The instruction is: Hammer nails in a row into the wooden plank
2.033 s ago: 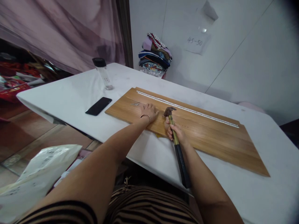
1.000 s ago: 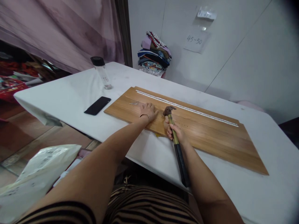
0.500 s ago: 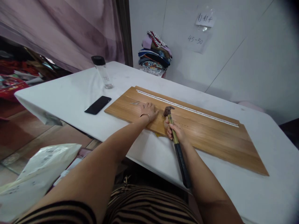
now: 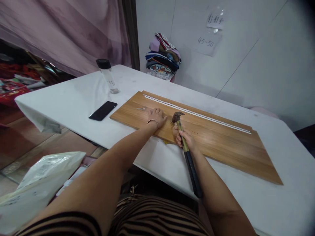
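A long wooden board lies on the white table. My left hand rests on it with the fingers stretched out, pressing flat. Just beyond that hand is a small bunch of nails. My right hand is wrapped round the shaft of a claw hammer, whose rusty head is low over the board; whether it touches the wood I cannot tell. Several small dark spots show in the board to the right of the hammer. A pale measuring strip runs along the far side.
On the table's left part are a black phone and a clear bottle with a black lid. Folded clothes are stacked at the back by the wall. A white plastic bag sits low at the left.
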A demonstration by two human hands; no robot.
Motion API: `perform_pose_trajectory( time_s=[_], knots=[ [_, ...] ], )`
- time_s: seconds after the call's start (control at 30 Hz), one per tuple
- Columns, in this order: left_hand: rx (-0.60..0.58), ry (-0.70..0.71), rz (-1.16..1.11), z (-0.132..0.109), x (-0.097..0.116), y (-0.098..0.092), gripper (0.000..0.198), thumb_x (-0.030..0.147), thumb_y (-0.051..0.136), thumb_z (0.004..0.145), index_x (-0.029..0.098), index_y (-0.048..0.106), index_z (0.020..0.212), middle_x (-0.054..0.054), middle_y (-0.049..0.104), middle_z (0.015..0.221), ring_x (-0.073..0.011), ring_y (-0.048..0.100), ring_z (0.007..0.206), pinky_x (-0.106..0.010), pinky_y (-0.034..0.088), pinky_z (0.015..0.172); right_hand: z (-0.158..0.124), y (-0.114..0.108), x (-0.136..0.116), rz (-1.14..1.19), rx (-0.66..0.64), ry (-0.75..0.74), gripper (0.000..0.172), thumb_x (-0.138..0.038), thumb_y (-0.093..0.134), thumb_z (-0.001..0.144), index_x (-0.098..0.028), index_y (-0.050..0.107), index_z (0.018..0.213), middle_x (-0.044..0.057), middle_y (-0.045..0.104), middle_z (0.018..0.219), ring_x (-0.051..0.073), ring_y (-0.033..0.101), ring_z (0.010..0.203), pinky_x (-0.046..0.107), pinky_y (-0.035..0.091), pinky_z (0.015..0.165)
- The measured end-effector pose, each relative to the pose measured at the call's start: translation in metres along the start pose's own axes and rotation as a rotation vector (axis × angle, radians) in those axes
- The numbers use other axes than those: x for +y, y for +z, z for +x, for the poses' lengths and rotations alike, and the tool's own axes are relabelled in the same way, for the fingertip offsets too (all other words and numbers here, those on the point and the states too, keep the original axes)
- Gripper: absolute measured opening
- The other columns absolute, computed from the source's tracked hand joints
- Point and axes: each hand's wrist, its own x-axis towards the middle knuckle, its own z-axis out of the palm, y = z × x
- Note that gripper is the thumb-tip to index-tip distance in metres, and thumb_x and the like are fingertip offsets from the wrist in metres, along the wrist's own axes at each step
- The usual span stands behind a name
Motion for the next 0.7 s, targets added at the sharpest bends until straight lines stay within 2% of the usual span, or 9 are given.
perform_pose_trajectory(
  time_s=[0.23, 0.47, 0.7],
  knots=[
    [0.012, 0.002, 0.005, 0.0016, -0.0014, 0.004, 0.051, 0.051, 0.04, 0.106, 0.024, 0.068, 0.139, -0.014, 0.059, 0.157, -0.0351, 0.044, 0.15, -0.055, 0.032, 0.124, 0.0005, -0.0003, 0.0002, -0.034, 0.009, 0.021, 0.05, -0.056, 0.079, 0.081, -0.022, 0.058, 0.111, -0.011, 0.05, 0.056, 0.012, 0.049, 0.042, 0.023, 0.031, 0.036],
    [-0.007, -0.001, 0.015, -0.0007, 0.001, -0.0015, 0.052, 0.05, 0.04, 0.107, 0.021, 0.066, 0.141, -0.015, 0.058, 0.16, -0.0343, 0.045, 0.15, -0.054, 0.033, 0.124, 0.0008, 0.0006, 0.0009, -0.002, 0.012, -0.009, 0.051, -0.054, 0.079, 0.08, -0.021, 0.058, 0.112, -0.012, 0.051, 0.054, 0.011, 0.048, 0.04, 0.023, 0.03, 0.035],
    [-0.007, 0.004, 0.015, 0.0001, 0.0009, -0.0014, 0.051, 0.049, 0.04, 0.107, 0.021, 0.067, 0.14, -0.016, 0.058, 0.159, -0.0359, 0.045, 0.15, -0.055, 0.033, 0.123, 0.0018, 0.0, 0.0031, -0.017, -0.002, 0.024, 0.048, -0.052, 0.077, 0.081, -0.022, 0.056, 0.112, -0.012, 0.051, 0.055, 0.012, 0.05, 0.041, 0.022, 0.031, 0.036]
  ],
)
